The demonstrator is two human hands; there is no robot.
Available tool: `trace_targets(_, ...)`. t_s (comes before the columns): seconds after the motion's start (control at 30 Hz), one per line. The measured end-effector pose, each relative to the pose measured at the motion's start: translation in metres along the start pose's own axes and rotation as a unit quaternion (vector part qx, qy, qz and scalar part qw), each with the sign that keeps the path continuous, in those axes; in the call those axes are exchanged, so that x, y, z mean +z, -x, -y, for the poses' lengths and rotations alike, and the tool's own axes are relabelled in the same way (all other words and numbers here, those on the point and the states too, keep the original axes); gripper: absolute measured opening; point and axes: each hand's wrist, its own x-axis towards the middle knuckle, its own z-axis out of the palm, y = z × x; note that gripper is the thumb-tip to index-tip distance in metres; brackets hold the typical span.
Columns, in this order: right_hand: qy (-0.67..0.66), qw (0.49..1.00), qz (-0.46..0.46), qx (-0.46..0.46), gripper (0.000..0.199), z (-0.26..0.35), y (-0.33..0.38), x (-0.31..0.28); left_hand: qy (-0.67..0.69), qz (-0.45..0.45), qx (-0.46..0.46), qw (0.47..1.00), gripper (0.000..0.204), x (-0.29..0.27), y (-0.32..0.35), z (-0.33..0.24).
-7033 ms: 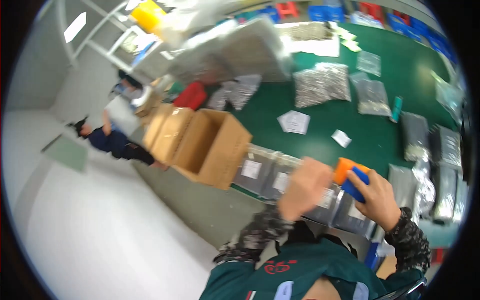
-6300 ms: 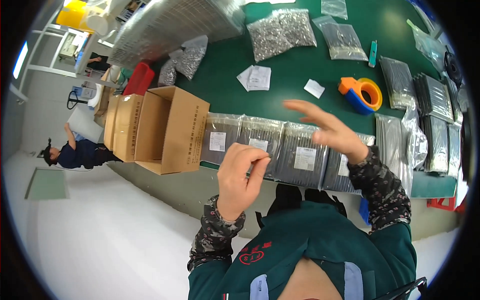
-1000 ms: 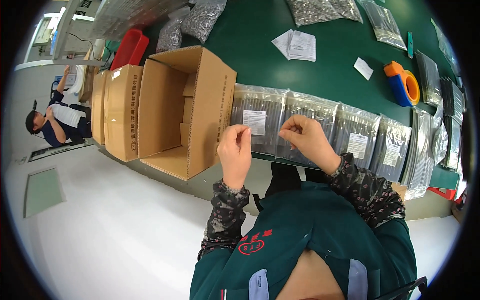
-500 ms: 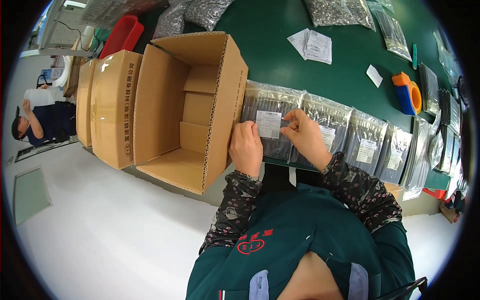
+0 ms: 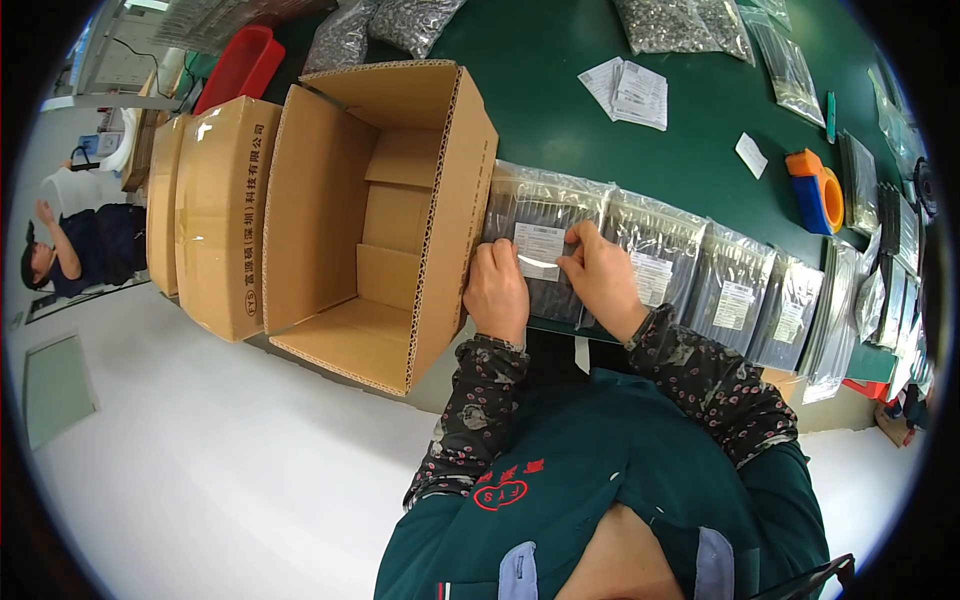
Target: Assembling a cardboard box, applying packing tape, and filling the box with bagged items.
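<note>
A thin, curved white strip (image 5: pixel 539 262) spans the gap between my two hands, just over the printed white label on a clear plastic bag (image 5: pixel 558 205) of dark, slender parts. My left hand (image 5: pixel 497 292) has its fingers curled at the strip's left end, beside the carton wall. At the other end my right hand (image 5: pixel 604 275) pinches with thumb and forefinger, over the bag's right side. The exact grip of the left fingertips is partly hidden. Similar labelled bags (image 5: pixel 655 245) lie in a row to the right.
An open cardboard carton (image 5: pixel 340 230) stands close on the left, with closed cartons (image 5: pixel 215 220) beyond it. A tape dispenser (image 5: pixel 815 190), loose paper slips (image 5: pixel 640 95) and bags of small metal parts (image 5: pixel 685 28) lie on the green table (image 5: pixel 540 100). Another person (image 5: pixel 95 245) is far left.
The white strip now shows between my hands. My right hand has shifted slightly left toward the label. The other person's arm has moved a little.
</note>
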Motion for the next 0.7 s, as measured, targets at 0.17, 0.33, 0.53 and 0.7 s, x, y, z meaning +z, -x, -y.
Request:
trace_targets(0.17, -0.017, 0.999, 0.020, 0.024, 0.024, 0.0007, 0.0015, -0.0064, 0.016, -0.017, 0.022, 0.999, 0.009, 0.0036, 0.0002, 0.0024)
trace_targets(0.33, -0.012, 0.999, 0.022, 0.031, 0.024, 0.0004, 0.0029, -0.0059, 0.011, -0.010, 0.032, 0.999, 0.010, 0.0039, -0.0004, 0.0005)
trace_targets(0.53, 0.027, 0.999, 0.022, 0.013, 0.028, -0.0013, 0.0026, -0.0028, -0.003, -0.016, 0.041, 0.999, 0.010, 0.0047, 0.0019, 0.0023)
trace_targets(0.7, 0.048, 0.998, 0.030, 0.006, 0.029, 0.0002, 0.0020, -0.0031, -0.008, -0.010, 0.040, 0.999, 0.011, 0.0063, 0.0021, 0.0037)
